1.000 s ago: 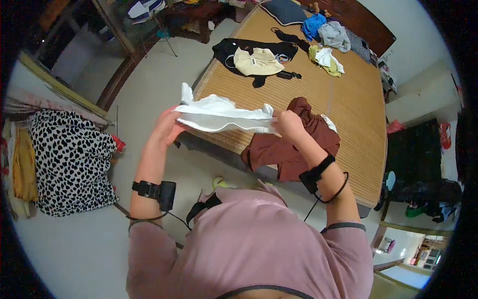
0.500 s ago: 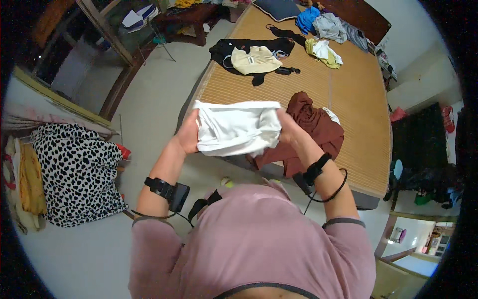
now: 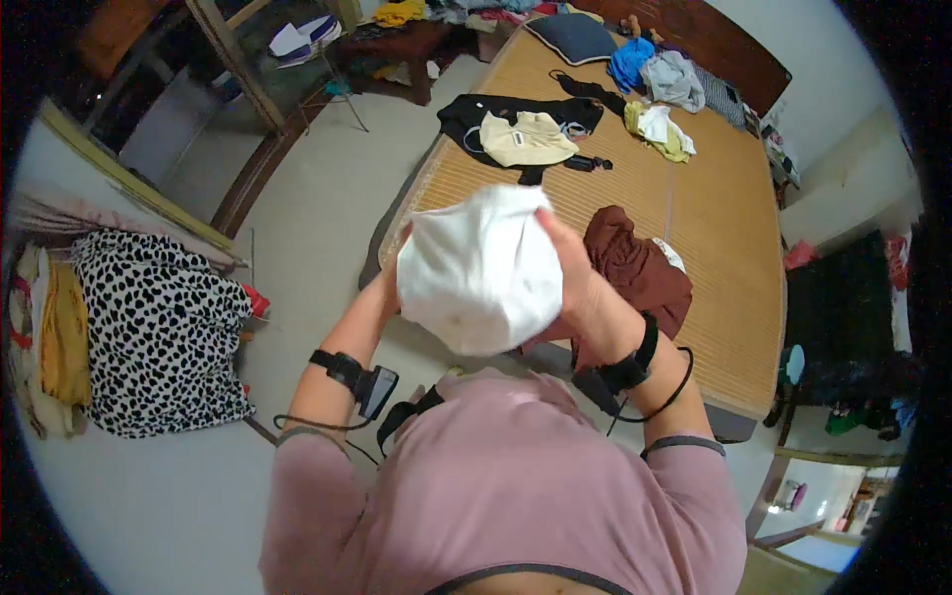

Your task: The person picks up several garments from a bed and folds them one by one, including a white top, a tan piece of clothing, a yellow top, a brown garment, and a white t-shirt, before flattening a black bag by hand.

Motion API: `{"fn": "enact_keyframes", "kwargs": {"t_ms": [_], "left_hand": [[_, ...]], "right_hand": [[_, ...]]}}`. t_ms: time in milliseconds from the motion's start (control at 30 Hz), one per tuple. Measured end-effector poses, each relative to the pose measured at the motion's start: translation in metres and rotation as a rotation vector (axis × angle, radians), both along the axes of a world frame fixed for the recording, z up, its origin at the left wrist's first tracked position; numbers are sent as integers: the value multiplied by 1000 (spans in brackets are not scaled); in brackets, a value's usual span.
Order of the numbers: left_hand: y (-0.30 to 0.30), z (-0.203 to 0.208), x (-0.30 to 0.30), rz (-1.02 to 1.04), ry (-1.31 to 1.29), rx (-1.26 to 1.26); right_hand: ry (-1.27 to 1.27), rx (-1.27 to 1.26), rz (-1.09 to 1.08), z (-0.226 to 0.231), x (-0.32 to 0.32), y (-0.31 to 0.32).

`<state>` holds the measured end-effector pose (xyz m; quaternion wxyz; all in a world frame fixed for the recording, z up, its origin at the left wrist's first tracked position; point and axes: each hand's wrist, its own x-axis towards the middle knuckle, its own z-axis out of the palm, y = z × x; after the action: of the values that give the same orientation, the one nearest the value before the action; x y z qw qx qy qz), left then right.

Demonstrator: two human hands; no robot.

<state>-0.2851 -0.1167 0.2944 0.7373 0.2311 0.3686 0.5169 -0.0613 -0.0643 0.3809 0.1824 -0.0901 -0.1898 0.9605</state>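
Past the white cloth (image 3: 481, 273), the bed (image 3: 729, 297) bears clothes (image 3: 640, 263), perhaps a pillow (image 3: 570, 38).

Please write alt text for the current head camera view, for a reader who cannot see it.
The left hand and right hand hold a bunched white cloth near a bed. A brown garment lies on it, and farther back a cream garment lies on black cloth.

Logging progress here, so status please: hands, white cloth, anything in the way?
Left hand, partly hidden, and right hand holding white cloth. Cloth held clear of bed. Brown garment on bed beyond right hand; nothing seen blocking.
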Motion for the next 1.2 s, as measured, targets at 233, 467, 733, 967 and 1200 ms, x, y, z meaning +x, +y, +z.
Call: {"fn": "enact_keyframes", "kwargs": {"t_ms": [233,467,733,967,1200], "left_hand": [[23,91,-73,407,174,421],[-9,107,-72,-93,1499,735],[-73,5,-34,-563,2250,1147],[-40,1,-36,-322,2211,404],[-28,9,-32,364,2417,474]], "right_hand": [[-949,1912,886,-43,9,21],[-1069,2458,-130,-41,44,79],[-1185,1992,621,-71,56,4],[-1474,2123,461,-77,73,21],[-1553,2119,163,-83,60,28]]}}
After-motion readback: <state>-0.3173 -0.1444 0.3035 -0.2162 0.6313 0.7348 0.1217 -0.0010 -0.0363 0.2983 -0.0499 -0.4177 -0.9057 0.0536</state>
